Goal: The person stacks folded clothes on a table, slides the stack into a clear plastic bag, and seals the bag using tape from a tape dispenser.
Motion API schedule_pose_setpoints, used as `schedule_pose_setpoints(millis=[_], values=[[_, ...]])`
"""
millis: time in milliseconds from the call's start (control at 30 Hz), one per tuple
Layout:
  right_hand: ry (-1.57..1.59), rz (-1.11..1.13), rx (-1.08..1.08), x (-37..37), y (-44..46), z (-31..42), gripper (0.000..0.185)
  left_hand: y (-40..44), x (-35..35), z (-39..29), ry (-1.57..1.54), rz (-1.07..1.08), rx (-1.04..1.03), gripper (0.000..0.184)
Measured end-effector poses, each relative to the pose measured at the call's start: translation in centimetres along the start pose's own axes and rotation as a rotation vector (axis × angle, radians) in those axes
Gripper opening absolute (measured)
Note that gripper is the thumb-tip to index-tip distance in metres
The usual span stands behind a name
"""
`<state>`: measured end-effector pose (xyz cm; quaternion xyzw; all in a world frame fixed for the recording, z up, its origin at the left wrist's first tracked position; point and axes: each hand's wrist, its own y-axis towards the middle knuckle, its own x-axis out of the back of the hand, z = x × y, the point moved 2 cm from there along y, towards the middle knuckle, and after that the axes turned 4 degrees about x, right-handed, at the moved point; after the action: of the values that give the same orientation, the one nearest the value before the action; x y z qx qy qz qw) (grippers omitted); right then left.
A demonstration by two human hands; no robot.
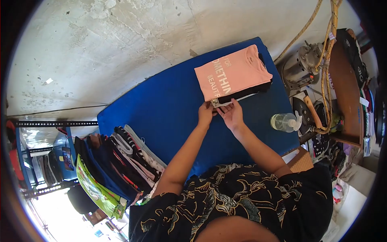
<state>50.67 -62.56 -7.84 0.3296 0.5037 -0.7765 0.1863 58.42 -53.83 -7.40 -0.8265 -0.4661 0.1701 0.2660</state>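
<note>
A folded pink shirt [236, 72] with pale lettering lies on top of a small stack of folded clothes on the blue padded table [161, 105]. Black and white fabric [242, 96] shows beneath it. At the stack's near left corner, my left hand [206, 114] touches the lower layers, fingers closed around something partly hidden under the pink shirt. Just to its right, my right hand [231, 114] is turned palm up, its fingers apart and their tips against the stack's near edge.
Many folded clothes [121, 161] stand in a row at the table's left end. A clear pump bottle [285, 122] is near the right edge. Beyond it are an iron [308, 111], a metal boiler [300, 66] and yellow hoses [328, 68]. A stained wall [121, 44] runs behind.
</note>
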Motion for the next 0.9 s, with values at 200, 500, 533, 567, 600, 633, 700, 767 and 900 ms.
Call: schedule_pose_setpoints(millis=[200, 500, 533, 567, 600, 633, 700, 767, 900], values=[[-0.183, 0.013, -0.086, 0.8, 0.9, 0.7, 0.04, 0.8, -0.4, -0.7, -0.215, 0.157, 0.285, 0.027], [-0.194, 0.106, 0.023, 0.1, 0.1, 0.9, 0.078, -0.9, -1.4, -3.9, -0.441, 0.206, 0.192, 0.024], [-0.193, 0.107, 0.024, -0.3, 0.1, 1.1, 0.078, -0.6, -1.3, -3.5, -0.416, 0.208, 0.202, 0.024], [-0.185, 0.125, 0.082, -0.7, 0.1, 1.6, 0.079, -0.3, -1.1, -3.3, -0.391, 0.21, 0.211, 0.024], [-0.177, 0.143, 0.139, -1.2, 0.2, 1.9, 0.08, -0.4, -1.1, -3.3, -0.39, 0.211, 0.208, 0.024], [-0.121, 0.187, 0.129, -0.9, 0.8, 2.1, 0.076, -0.5, -1.1, -3.1, -0.364, 0.181, 0.226, 0.024], [-0.144, 0.169, 0.153, -0.9, 0.9, 1.9, 0.074, -0.7, -1.1, -2.6, -0.34, 0.152, 0.247, 0.024], [-0.17, 0.152, 0.177, -1.0, 0.8, 1.7, 0.072, -0.5, -1.0, -2.0, -0.278, 0.021, 0.21, 0.024], [-0.386, -0.011, 0.116, -2.2, -0.4, 1.8, 0.071, -0.7, -1.0, -2.3, -0.388, 0.094, 0.224, 0.022]])
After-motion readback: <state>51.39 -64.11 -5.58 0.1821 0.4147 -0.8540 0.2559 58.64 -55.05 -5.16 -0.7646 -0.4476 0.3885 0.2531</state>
